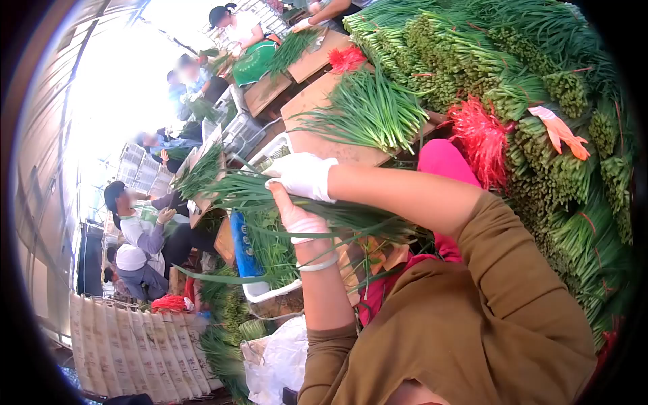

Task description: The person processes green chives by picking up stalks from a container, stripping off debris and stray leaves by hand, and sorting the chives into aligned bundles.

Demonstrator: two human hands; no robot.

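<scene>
My right hand [300, 174], in a white glove, is closed around a bunch of long green chives [236, 191]. Just below it my left hand [290, 210] grips the same bunch; its palm side looks pinkish, with a white cuff at the wrist. Leaves fan out to the left of my hands, and the stalks run back to the right under my right forearm. Beneath the bunch stands a white-rimmed basket [273, 289] with loose greens in it and a blue panel on one side.
A pile of chives [388, 111] lies on a wooden board [307, 108]. Tied bundles [560, 169] are stacked high at right, with red plastic ties [478, 138] and an orange-palmed glove [559, 129]. A white bag [280, 364] lies below. Several people [145, 239] work at left and behind.
</scene>
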